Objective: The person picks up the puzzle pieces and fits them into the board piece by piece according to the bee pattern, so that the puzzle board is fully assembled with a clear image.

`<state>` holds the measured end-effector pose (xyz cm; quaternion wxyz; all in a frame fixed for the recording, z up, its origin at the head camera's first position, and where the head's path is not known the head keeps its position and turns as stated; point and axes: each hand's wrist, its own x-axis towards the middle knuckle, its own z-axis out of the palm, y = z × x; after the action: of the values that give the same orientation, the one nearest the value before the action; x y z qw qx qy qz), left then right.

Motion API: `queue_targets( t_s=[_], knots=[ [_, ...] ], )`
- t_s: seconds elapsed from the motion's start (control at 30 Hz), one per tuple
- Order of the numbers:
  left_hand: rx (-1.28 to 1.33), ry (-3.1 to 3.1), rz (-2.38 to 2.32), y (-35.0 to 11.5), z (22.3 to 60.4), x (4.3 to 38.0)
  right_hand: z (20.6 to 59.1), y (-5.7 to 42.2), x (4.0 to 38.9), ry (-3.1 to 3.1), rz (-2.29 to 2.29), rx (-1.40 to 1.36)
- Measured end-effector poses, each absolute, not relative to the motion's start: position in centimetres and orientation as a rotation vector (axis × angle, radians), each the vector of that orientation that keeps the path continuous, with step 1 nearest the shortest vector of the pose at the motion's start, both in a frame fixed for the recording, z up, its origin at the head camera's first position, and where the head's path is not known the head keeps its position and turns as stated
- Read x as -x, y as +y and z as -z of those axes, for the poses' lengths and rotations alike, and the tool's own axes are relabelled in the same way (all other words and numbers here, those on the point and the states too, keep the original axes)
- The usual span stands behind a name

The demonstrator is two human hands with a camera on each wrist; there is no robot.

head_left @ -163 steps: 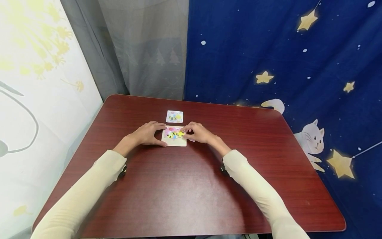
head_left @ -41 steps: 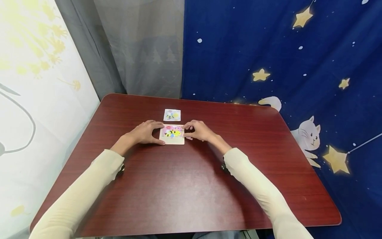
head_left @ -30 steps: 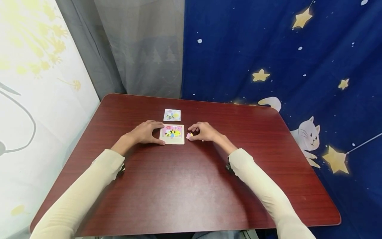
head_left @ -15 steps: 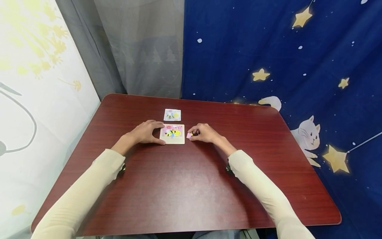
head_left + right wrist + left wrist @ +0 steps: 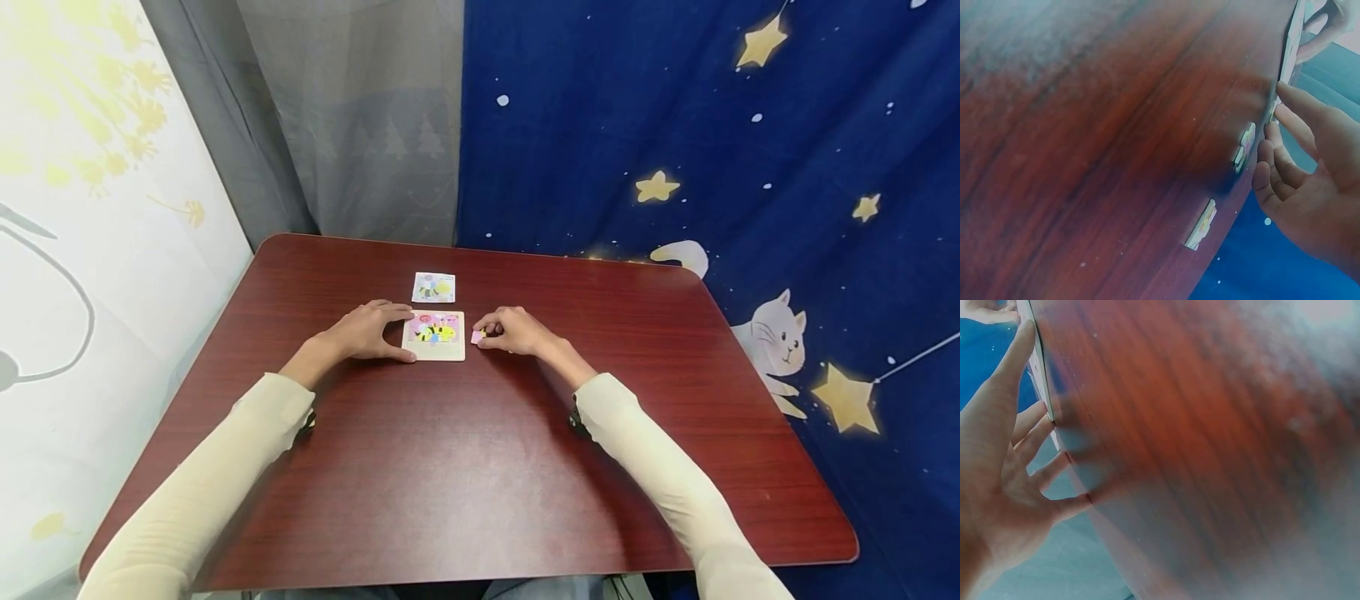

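A wooden jigsaw puzzle board (image 5: pixel 435 353) lies on the table, its upper part filled with a pink, yellow and black bee picture. My left hand (image 5: pixel 365 331) holds the board by its left side, with the thumb at the near corner and fingers at the far corner. Just right of the board, my right hand (image 5: pixel 517 331) pinches a small pink and yellow jigsaw piece (image 5: pixel 477 337) between thumb and fingers. The fingers partly cover it. In the right wrist view, two loose jigsaw pieces (image 5: pixel 1245 148) lie on the table near that hand.
A printed card (image 5: pixel 433 287) with a similar bee picture lies behind the board. The dark red table (image 5: pixel 420 483) has rounded corners. A blue star-patterned curtain (image 5: pixel 585 125) and a grey curtain (image 5: pixel 367 125) hang behind it.
A yellow piece that my right hand was handling now sits in the board's picture. My right hand has moved right, off the board's edge, to the pink and yellow piece. The left hand stays put.
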<state>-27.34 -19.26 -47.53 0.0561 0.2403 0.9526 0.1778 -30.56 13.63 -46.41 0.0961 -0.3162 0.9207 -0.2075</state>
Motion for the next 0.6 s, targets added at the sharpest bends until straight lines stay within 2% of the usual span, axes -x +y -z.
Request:
queue_targets(
  t_s=[0.6],
  knots=[
    [-0.73, 2.882, -0.521, -19.3, 47.4, 27.3, 46.0, 12.1, 30.6, 2.674, 0.732, 1.039]
  ],
)
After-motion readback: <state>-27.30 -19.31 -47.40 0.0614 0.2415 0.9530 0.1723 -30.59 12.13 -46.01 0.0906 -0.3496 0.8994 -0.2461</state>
